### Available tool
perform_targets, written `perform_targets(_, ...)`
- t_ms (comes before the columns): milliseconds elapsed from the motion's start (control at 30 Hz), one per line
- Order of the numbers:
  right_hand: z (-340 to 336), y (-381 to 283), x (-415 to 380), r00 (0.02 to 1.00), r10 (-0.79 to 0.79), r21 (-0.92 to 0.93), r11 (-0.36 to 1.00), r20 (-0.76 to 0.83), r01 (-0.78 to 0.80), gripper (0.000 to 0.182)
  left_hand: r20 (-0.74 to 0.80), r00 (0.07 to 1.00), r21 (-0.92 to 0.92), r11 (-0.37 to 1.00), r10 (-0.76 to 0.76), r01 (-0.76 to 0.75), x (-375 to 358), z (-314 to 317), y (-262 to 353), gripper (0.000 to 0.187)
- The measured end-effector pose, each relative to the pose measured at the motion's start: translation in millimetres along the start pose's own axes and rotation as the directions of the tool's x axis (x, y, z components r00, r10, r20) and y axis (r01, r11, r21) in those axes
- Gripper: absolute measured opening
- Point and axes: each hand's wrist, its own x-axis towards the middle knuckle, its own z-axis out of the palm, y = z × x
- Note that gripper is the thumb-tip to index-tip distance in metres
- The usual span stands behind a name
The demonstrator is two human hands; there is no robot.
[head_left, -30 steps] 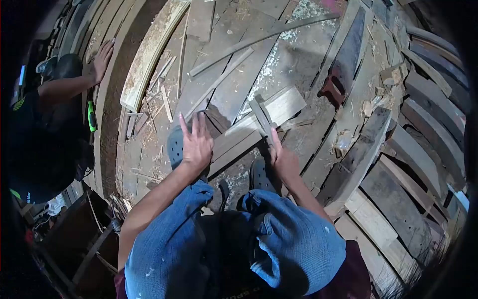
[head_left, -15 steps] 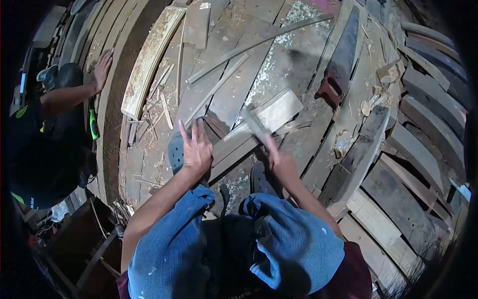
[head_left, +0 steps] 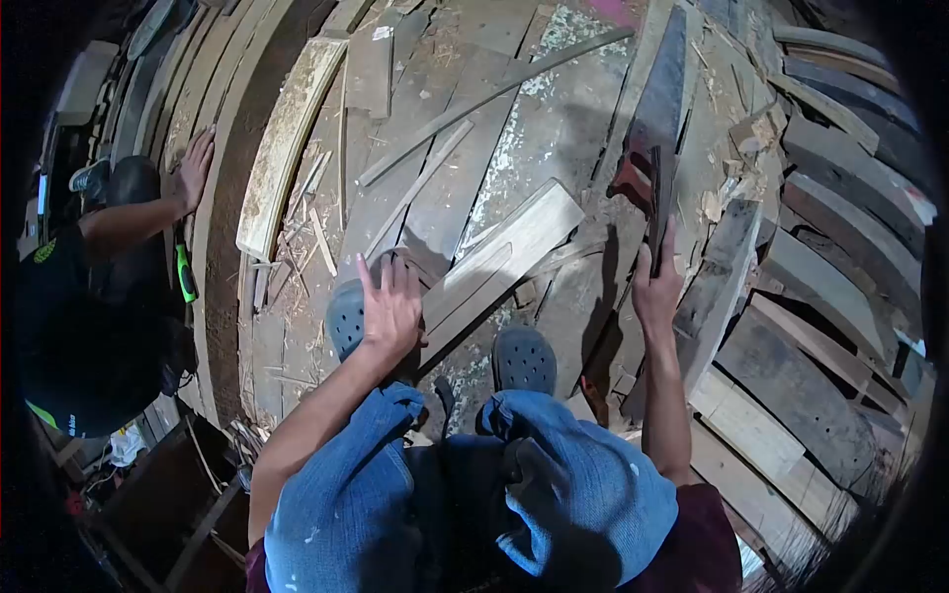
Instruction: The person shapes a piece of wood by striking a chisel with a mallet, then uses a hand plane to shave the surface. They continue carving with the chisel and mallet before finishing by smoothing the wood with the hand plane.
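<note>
A pale wood block [head_left: 529,232] lies at a slant across the floor in front of my feet, a line marked on its upper face. My left hand [head_left: 392,314] is at the block's near end, fingers stretched out and apart above my left clog [head_left: 346,318]. To the right of the block, my right hand [head_left: 656,289] is closed round a long, narrow dark tool [head_left: 656,203] held upright; its exact kind is unclear. Behind that tool lies a handsaw [head_left: 660,84] with a red handle, partly overlapped by it.
Stacked curved timber pieces [head_left: 840,267] line the right side. Thin wood strips [head_left: 494,94] and shavings lie on the plank floor. At the left, a thick curved beam [head_left: 225,188] runs beside a pale board [head_left: 287,148]; another person's hand [head_left: 195,168] rests at the beam.
My right hand has swung right and away from the block, taking the narrow tool from above the wood to beside the saw handle. My left hand stays at the block's near end.
</note>
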Motion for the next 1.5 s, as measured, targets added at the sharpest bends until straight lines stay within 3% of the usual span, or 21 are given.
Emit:
perform_targets(133,3,21,-34,1.000,-0.012,-0.048,0.999,0.005,0.012,0.062,-0.097,0.990,-0.371,0.919,0.105,-0.134,37,-16,10,0.081)
perform_targets(167,3,21,-44,0.999,-0.050,-0.011,0.999,-0.001,0.050,0.061,-0.277,0.949,-0.333,0.911,0.151,-0.242,44,-13,16,0.071)
perform_targets(233,2,7,-65,0.999,-0.024,0.057,0.998,0.046,0.022,0.060,-0.142,0.973,-0.483,0.845,0.183,-0.229,68,-4,36,0.064)
perform_targets(300,7,7,-86,0.994,0.024,0.115,0.993,0.104,-0.036,0.061,-0.282,0.935,-0.470,0.819,0.215,-0.330,79,3,48,0.059)
perform_targets(333,11,10,-96,0.994,0.013,0.146,0.989,0.108,-0.029,0.061,-0.125,0.967,-0.555,0.792,0.222,-0.254,78,-15,49,0.049)
perform_targets(433,20,3,-117,0.991,-0.026,0.205,0.979,0.129,-0.001,0.062,-0.083,0.975,-0.581,0.785,0.204,-0.214,83,-19,53,0.042)
perform_targets(500,18,-1,-127,0.932,0.153,0.245,0.939,0.328,-0.240,0.063,-0.155,0.967,-0.554,0.792,0.204,-0.256,91,-8,53,0.039)
perform_targets(567,28,5,-127,0.929,0.102,0.245,0.949,0.356,-0.198,0.063,-0.298,0.943,-0.559,0.774,0.146,-0.296,97,4,48,0.043)
perform_targets(600,32,8,-128,0.925,0.078,0.243,0.953,0.373,-0.178,0.062,-0.228,0.972,-0.581,0.792,0.066,-0.190,102,-8,41,0.035)
perform_targets(667,32,8,-120,0.934,0.012,0.216,0.972,0.358,-0.095,0.064,-0.418,0.908,-0.629,0.733,-0.035,-0.261,102,-35,18,0.029)
perform_targets(700,33,9,-111,0.942,-0.049,0.218,0.976,0.331,-0.026,0.065,-0.224,0.960,-0.738,0.672,-0.166,-0.056,114,-36,4,0.031)
perform_targets(800,39,7,-80,0.942,-0.277,0.238,0.944,0.190,0.229,0.065,-0.415,0.817,-0.834,0.525,-0.400,-0.166,121,-41,-32,0.032)
perform_targets(867,35,-10,-68,0.937,-0.292,0.319,0.921,0.191,0.222,0.064,-0.497,0.701,-0.844,0.473,-0.511,-0.253,116,-55,-50,0.032)
perform_targets(967,14,-51,-54,0.927,-0.105,0.401,0.914,0.360,-0.053,0.063,-0.546,0.544,-0.837,0.423,-0.637,-0.346,108,-75,-73,0.038)
perform_targets(1100,43,-67,-47,0.952,-0.276,0.406,0.892,0.135,0.200,0.074,-0.207,0.385,-0.852,-0.028,-0.899,-0.523,96,-83,-85,0.019)
perform_targets(1133,42,-76,-47,0.961,-0.157,0.427,0.903,0.228,0.046,0.077,-0.077,0.497,-0.735,-0.287,-0.864,-0.614,90,-78,-83,0.019)
perform_targets(1167,51,-77,-45,0.969,-0.144,0.461,0.887,0.201,0.036,0.072,-0.092,0.493,-0.778,-0.247,-0.865,-0.578,95,-50,-86,0.015)
perform_targets(1233,75,-70,-42,0.983,-0.113,0.530,0.848,0.148,0.017,0.062,0.066,0.577,-0.699,-0.450,-0.814,-0.556,61,-72,-57,0.010)
perform_targets(1300,78,-74,-39,0.925,0.128,0.697,0.624,0.357,-0.355,0.053,0.111,0.627,-0.689,-0.515,-0.771,-0.511,42,-53,-40,0.014)
perform_targets(1367,75,-88,-36,0.827,0.246,0.789,0.256,0.505,-0.558,0.050,0.303,0.715,-0.609,-0.705,-0.630,-0.363,15,-58,-23,0.016)
perform_targets(1500,87,-85,-16,0.824,0.263,0.842,0.073,0.501,-0.535,0.024,0.243,0.787,-0.669,-0.685,-0.568,-0.288,-14,-26,-4,0.019)
